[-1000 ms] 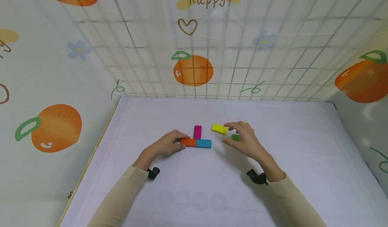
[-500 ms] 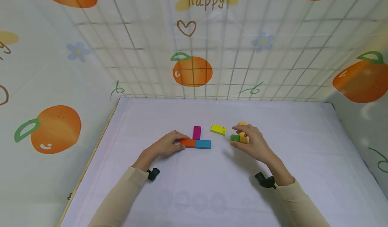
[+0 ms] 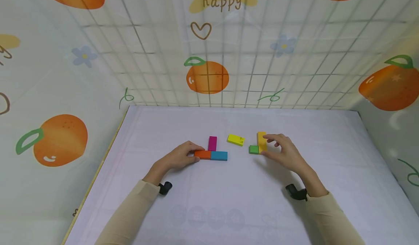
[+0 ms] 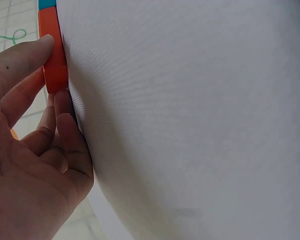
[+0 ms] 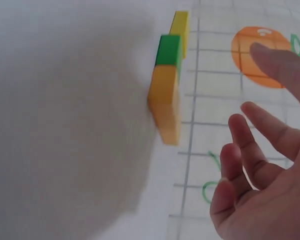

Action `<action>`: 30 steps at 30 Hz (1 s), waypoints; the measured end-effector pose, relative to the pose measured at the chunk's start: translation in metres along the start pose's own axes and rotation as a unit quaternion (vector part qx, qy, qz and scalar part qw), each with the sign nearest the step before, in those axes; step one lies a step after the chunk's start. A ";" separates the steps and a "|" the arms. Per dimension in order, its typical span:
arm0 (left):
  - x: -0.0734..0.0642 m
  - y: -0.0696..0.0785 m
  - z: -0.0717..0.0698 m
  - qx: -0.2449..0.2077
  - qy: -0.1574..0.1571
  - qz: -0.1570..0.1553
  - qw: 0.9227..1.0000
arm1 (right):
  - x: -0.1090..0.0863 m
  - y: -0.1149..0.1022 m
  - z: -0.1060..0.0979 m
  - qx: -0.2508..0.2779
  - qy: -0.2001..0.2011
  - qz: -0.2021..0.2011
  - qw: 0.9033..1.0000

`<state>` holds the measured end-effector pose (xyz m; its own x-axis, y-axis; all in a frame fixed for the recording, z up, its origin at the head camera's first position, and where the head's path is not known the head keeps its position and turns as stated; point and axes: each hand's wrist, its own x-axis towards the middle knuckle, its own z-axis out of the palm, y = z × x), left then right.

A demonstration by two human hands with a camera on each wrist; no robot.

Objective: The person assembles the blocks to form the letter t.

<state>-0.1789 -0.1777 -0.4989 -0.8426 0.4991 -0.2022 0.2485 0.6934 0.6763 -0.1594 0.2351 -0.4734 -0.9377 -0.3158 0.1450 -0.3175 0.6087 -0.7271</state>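
My left hand (image 3: 176,156) pinches the left end of an orange-red block (image 3: 203,155) that lies on the table. In the left wrist view, the thumb presses on one face of that orange-red block (image 4: 51,55). A blue block (image 3: 219,156) lies end to end with it, and a magenta block (image 3: 212,143) stands off behind their join. My right hand (image 3: 288,153), fingers parted and loosely bent, hovers beside an amber block (image 3: 261,140). In the right wrist view, a gap separates the right hand (image 5: 275,155) from the amber block (image 5: 164,102). A green block (image 3: 254,149) sits against the amber one's left side.
Between the two groups lies a yellow block (image 3: 235,140), slightly turned. All rest on a white table (image 3: 209,190), with a patterned curtain (image 3: 157,48) rising behind its back edge. Each wrist carries a small black camera (image 3: 296,192).
My right hand has moved to the right, from near the yellow block past the green one to the amber block, uncovering both. The left hand has stayed on the orange-red block.
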 end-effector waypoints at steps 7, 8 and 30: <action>0.000 -0.001 0.000 0.004 0.000 -0.002 1.000 | 0.008 0.012 -0.005 0.007 -0.029 0.011 1.000; 0.000 -0.001 0.000 0.005 0.000 -0.002 1.000 | 0.010 0.015 -0.006 0.007 -0.033 0.011 0.999; 0.002 -0.004 0.000 0.007 -0.006 -0.004 1.000 | 0.034 0.046 -0.010 0.008 -0.120 0.042 0.992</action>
<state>-0.1820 -0.1793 -0.5022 -0.8392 0.4990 -0.2163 0.2476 0.7047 0.6649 -0.2068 0.2596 -0.4955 -0.8997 -0.4293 -0.0792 -0.2354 0.6299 -0.7401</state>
